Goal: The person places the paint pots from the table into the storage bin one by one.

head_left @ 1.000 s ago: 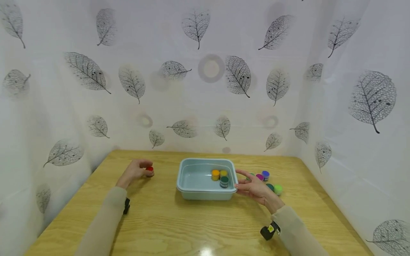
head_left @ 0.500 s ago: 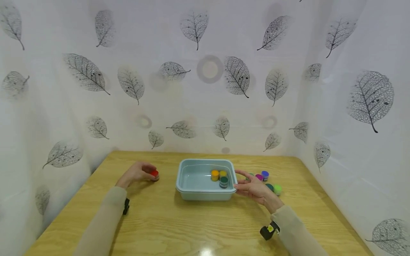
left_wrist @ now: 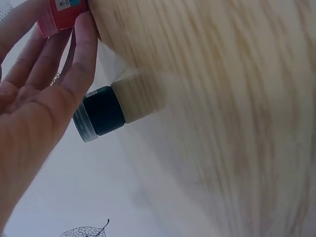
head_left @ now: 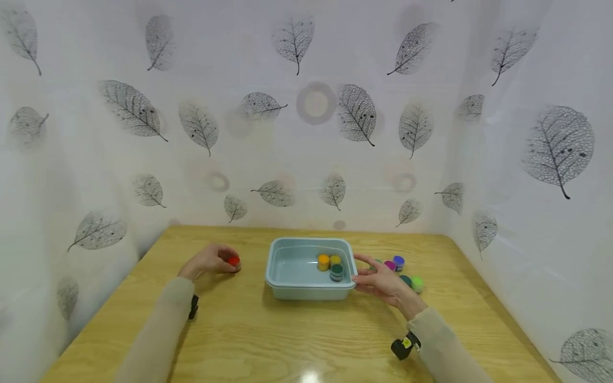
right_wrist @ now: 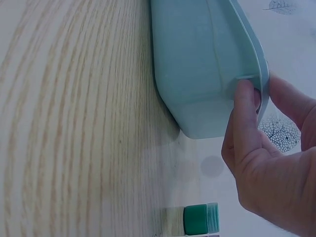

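In the head view my left hand (head_left: 210, 261) holds a small red jar (head_left: 234, 262) low over the left part of the wooden table. The left wrist view shows the fingers and thumb round this red jar (left_wrist: 64, 14), which carries a label. A dark jar (left_wrist: 103, 111) stands behind that hand there; the hand hides it from the head view. My right hand (head_left: 385, 282) grips the right rim of a pale blue plastic tub (head_left: 306, 293), the thumb on one side of the rim and fingers under it. Orange (head_left: 323, 262), yellow (head_left: 335, 260) and dark green (head_left: 337, 273) jars sit in the tub's right half.
Right of the tub, partly behind my right hand, stand several jars, among them a blue jar (head_left: 398, 263), a magenta jar (head_left: 390, 265) and a light green jar (head_left: 416, 284). A leaf-print curtain (head_left: 306, 159) borders the table (head_left: 268, 340) at the back and sides.
My left hand has moved a little to the right and slightly nearer, bringing the red jar with it. The right hand and the tub have stayed in place.
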A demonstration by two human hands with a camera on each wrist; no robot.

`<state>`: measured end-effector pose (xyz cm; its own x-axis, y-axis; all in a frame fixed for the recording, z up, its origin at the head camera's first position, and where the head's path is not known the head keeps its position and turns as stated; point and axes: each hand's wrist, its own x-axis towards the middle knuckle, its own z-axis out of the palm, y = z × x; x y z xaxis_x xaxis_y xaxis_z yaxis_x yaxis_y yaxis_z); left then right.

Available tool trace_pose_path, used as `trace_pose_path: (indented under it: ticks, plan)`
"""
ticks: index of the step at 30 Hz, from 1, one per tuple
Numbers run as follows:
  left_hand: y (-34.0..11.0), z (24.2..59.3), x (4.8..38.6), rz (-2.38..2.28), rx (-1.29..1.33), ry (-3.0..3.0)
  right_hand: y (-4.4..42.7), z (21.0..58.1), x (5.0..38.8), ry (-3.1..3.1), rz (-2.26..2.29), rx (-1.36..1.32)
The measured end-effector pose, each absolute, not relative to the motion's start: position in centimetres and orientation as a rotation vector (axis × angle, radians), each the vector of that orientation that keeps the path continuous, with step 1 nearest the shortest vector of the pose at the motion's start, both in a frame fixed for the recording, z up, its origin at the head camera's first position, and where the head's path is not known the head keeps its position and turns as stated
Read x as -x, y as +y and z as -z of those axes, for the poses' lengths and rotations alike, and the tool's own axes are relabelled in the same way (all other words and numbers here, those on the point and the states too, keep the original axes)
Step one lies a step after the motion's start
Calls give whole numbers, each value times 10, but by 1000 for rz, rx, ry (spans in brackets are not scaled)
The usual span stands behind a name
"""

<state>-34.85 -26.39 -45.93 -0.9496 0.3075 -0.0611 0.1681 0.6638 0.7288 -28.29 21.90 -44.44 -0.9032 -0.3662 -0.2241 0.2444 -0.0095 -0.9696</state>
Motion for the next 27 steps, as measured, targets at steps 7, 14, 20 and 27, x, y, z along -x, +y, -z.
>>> trace_pose_path:
  ticks: [7,14,20,27]
  plan:
    - [-261,458,348,-1299,-260,2599,220,443,282,1855,1966,136]
    - [-257,457,348,-1473,-255,2499,219,444,283,1852,1967,131]
    - [-248,448,348,-1670,-174,2364,218,441,282,1839,1974,141]
    - [-240,439,345,-1805,-167,2267,219,441,282,1834,1971,138]
